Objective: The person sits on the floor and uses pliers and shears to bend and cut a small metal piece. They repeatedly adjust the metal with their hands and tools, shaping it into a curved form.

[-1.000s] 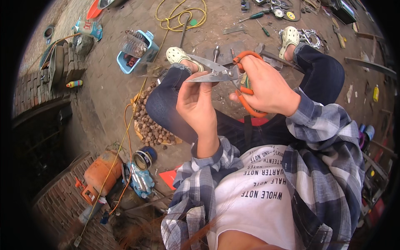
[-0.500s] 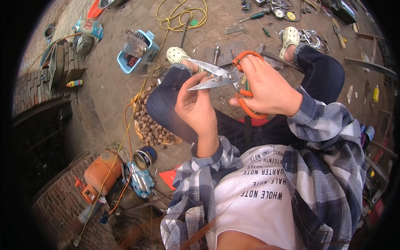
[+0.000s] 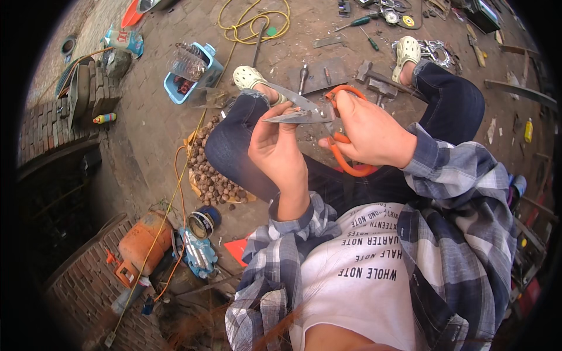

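A pair of scissors (image 3: pixel 313 114) with grey, worn blades and orange handles is held above my lap, its blades spread apart and pointing left. My right hand (image 3: pixel 377 128) wraps round the orange handles; one loop curves above the fingers and the other hangs below them. At the blades, the thumb and fingers of my left hand (image 3: pixel 280 149) are closed together, touching the lower blade. The fingertips are partly hidden by the metal. Whether anything small is pinched there I cannot make out.
Hammers (image 3: pixel 381 89) and small tools lie on the ground between my feet. A heap of round brown nuts or balls (image 3: pixel 219 178) is beside my left leg. Farther left stand a blue basket (image 3: pixel 215 69) and an orange gas cylinder (image 3: pixel 145 241). A yellow hose (image 3: pixel 287 23) coils ahead.
My right hand has dropped slightly and turned the scissors' handles a little downward, uncovering the hammers behind. My left hand stays at the blades, barely shifted.
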{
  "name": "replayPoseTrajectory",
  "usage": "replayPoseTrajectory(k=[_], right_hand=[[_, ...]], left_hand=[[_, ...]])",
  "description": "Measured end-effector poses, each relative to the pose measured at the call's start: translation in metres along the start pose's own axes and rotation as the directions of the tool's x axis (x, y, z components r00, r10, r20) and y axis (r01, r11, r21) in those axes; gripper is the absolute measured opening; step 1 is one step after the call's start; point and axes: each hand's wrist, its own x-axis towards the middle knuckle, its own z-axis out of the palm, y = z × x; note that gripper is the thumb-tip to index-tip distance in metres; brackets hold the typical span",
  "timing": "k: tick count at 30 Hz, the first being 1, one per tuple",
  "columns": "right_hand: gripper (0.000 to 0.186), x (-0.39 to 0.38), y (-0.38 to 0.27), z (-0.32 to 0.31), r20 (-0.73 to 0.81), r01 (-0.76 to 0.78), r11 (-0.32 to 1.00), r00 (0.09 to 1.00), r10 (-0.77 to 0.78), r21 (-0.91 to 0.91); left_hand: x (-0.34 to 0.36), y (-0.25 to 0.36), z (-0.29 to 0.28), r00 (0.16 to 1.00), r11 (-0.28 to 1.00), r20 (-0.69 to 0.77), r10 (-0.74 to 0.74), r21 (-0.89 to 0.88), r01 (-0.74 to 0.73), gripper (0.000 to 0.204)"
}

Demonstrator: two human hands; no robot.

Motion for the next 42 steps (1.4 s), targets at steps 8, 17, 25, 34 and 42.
replayPoseTrajectory(k=[8, 17, 25, 34, 42], right_hand=[[0.047, -0.002, 0.001, 0.003, 0.006, -0.023, 0.998, 1.0, 0.024, -0.052], [0.04, 0.002, 0.014, 0.008, 0.053, -0.128, 0.99, 0.99, 0.131, -0.052], [0.04, 0.003, 0.013, 0.012, 0.012, -0.19, 0.946, 0.981, 0.194, 0.262], [0.053, -0.004, 0.004, 0.002, -0.164, 0.051, 0.995, 0.986, -0.036, 0.084], [0.06, -0.003, 0.001, -0.001, -0.134, 0.036, 0.999, 0.99, -0.036, 0.002]], left_hand=[[0.0, -0.003, -0.001, 0.999, 0.998, -0.008, -0.031, -0.049, 0.031, 0.019], [0.004, -0.013, -0.001, 0.992, 0.982, -0.033, -0.119, -0.151, 0.113, 0.014], [0.003, -0.008, 0.006, 0.997, 0.982, 0.001, -0.075, -0.171, 0.074, 0.013], [0.003, -0.006, 0.007, 0.996, 0.999, -0.079, 0.028, -0.036, -0.031, 0.015], [-0.002, 0.001, 0.009, 0.993, 0.993, -0.077, 0.094, 0.082, -0.088, 0.016]])
